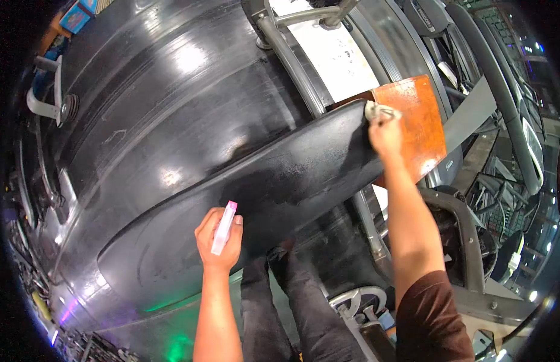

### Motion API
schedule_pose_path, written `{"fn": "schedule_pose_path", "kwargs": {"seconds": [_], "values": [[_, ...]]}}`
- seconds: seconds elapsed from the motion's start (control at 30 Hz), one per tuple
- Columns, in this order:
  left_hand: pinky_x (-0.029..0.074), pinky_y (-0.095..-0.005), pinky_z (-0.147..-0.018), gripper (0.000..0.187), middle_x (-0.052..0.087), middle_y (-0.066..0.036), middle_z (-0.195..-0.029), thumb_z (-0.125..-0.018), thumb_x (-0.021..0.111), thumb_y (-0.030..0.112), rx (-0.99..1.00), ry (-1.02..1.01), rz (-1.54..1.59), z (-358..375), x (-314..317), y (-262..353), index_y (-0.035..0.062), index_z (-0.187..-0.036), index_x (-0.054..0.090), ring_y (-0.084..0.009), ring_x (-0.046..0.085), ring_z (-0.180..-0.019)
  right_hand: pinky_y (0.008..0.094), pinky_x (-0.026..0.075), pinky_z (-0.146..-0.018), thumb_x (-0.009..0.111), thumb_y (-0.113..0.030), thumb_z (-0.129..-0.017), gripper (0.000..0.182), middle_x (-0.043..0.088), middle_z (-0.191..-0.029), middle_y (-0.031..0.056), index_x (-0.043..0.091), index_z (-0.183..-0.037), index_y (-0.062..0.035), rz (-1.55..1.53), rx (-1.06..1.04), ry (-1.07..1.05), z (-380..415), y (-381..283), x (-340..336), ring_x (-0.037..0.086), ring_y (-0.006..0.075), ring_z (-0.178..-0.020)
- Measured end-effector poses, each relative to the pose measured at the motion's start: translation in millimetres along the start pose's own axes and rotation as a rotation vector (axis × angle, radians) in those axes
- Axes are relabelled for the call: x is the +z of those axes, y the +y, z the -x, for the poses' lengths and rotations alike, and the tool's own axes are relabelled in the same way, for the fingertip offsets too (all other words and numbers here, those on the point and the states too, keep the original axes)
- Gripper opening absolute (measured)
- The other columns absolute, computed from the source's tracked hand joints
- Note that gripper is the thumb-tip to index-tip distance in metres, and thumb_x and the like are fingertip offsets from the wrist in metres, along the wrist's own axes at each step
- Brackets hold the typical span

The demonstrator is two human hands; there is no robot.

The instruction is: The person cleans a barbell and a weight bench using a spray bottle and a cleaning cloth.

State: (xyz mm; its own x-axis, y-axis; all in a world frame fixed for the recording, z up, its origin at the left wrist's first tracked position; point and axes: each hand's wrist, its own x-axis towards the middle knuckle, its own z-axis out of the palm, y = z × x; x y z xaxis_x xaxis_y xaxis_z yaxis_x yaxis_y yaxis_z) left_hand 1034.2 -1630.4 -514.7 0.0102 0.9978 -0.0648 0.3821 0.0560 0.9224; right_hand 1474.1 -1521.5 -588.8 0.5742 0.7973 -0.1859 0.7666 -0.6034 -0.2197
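A long, smooth black panel [280,169] with a rounded left end stretches diagonally across the view in front of me. My left hand [221,241] is over its near middle, fingers wrapped round a slim translucent white bottle [224,232] with a pink end. Far to the right, my right hand [386,136] grips a crumpled whitish cloth [382,111]. The cloth appears to touch the panel's right end, beside an orange-brown board [417,120]. Darker patches mark the panel's surface near the right hand and along the middle.
Behind the panel lies a wide shiny black surface [171,78]. Metal tubes [295,66] and a white sheet [334,54] are at the upper middle. Machine frames [467,241] crowd the right, and a small wheel [359,300] stands near my legs [298,308].
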Motion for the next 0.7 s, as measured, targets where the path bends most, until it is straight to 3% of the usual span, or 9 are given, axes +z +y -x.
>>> {"fn": "schedule_pose_path", "kwargs": {"seconds": [0.03,0.07,0.13,0.23,0.37,0.4,0.47,0.53,0.7], "values": [[0.047,-0.0311,-0.063,0.009,0.064,-0.013,-0.078,-0.083,0.071,0.001,0.002,0.003,0.007,0.3,0.3,1.1,-0.0031,-0.086,0.064,-0.0231,0.06,-0.065,0.0511,0.054,-0.088,0.057,-0.039,-0.099,0.054,0.069,-0.102,0.0306,0.053,-0.132,0.0037,0.074,-0.045,0.174,21.5,-0.2,38.4,0.067,0.0483,-0.096],[0.047,-0.0313,-0.063,0.008,0.063,-0.012,-0.078,-0.083,0.071,0.001,0.039,0.005,0.004,-0.5,0.5,2.2,-0.0028,-0.086,0.064,-0.022,0.06,-0.065,0.0514,0.052,-0.091,0.06,-0.035,-0.098,0.045,0.062,-0.117,0.036,0.063,-0.128,-0.0016,-0.3,-0.07,0.137,84.7,-73.9,2.7,0.063,0.0456,-0.109],[0.044,-0.0313,-0.059,0.007,0.061,-0.01,-0.075,-0.086,0.069,0.002,0.055,0.001,0.024,-2.7,-0.2,-0.1,-0.0026,-0.087,0.064,-0.0189,0.057,-0.062,0.0552,0.047,-0.097,0.067,-0.018,-0.085,0.047,0.046,-0.14,0.0352,0.064,-0.13,-0.0073,0.064,-0.511,0.182,158.2,-74.0,58.8,0.044,0.0532,-0.13],[0.044,-0.031,-0.057,0.007,0.061,-0.009,-0.075,-0.086,0.069,0.003,-0.025,-0.022,0.048,1.1,-3.9,-9.6,-0.0019,-0.086,0.063,-0.0184,0.057,-0.06,0.0514,0.047,-0.075,0.068,-0.016,-0.078,0.053,0.059,-0.109,0.0183,0.067,-0.132,-0.0221,-0.021,-0.662,-0.194,259.0,-102.7,49.6,0.055,0.0429,-0.104],[0.049,-0.0325,-0.063,0.007,0.065,-0.013,-0.08,-0.082,0.069,0.0,0.058,-0.001,0.041,4.8,-5.5,-8.6,-0.0023,-0.088,0.065,-0.025,0.062,-0.065,0.0459,0.042,-0.068,0.065,-0.022,-0.079,0.045,0.058,-0.096,0.0092,0.072,-0.122,-0.0348,0.269,-0.925,-0.282,243.1,-67.9,35.9,0.056,0.0341,-0.095],[0.049,-0.0322,-0.062,0.007,0.065,-0.013,-0.08,-0.082,0.068,-0.001,0.022,-0.011,0.068,6.3,-6.1,-10.1,-0.0025,-0.088,0.065,-0.0241,0.062,-0.065,0.046,0.041,-0.069,0.063,-0.025,-0.08,0.037,0.057,-0.093,0.0084,0.073,-0.114,-0.0366,0.581,-0.757,-0.643,201.7,-79.7,17.2,0.054,0.0315,-0.088],[0.048,-0.0315,-0.062,0.007,0.065,-0.013,-0.08,-0.082,0.068,-0.002,-0.021,-0.022,0.097,8.2,-8.4,-15.9,-0.0027,-0.089,0.065,-0.0226,0.061,-0.064,0.05,0.047,-0.078,0.062,-0.021,-0.081,0.021,0.067,-0.099,0.0113,0.074,-0.098,-0.0178,0.603,-0.756,-0.277,139.4,-55.4,-20.7,0.062,0.0308,-0.096],[0.047,-0.031,-0.061,0.008,0.064,-0.012,-0.08,-0.082,0.068,-0.002,-0.027,-0.027,0.102,7.0,-8.6,-20.7,-0.0029,-0.089,0.065,-0.0213,0.061,-0.064,0.0516,0.045,-0.086,0.064,-0.028,-0.087,0.029,0.06,-0.123,0.0158,0.072,-0.112,-0.0149,0.697,-0.398,0.212,73.3,-8.2,-10.8,0.056,0.0336,-0.109],[0.043,-0.03,-0.054,0.004,0.06,-0.008,-0.072,-0.086,0.066,0.0,0.043,-0.05,0.064,1.1,-7.6,-15.4,-0.0022,-0.085,0.062,-0.0162,0.056,-0.057,0.0572,0.043,-0.097,0.062,-0.046,-0.092,0.058,0.054,-0.13,0.0268,0.057,-0.129,-0.0017,0.034,0.233,0.27,96.1,-48.8,27.2,0.053,0.0436,-0.114]]}}
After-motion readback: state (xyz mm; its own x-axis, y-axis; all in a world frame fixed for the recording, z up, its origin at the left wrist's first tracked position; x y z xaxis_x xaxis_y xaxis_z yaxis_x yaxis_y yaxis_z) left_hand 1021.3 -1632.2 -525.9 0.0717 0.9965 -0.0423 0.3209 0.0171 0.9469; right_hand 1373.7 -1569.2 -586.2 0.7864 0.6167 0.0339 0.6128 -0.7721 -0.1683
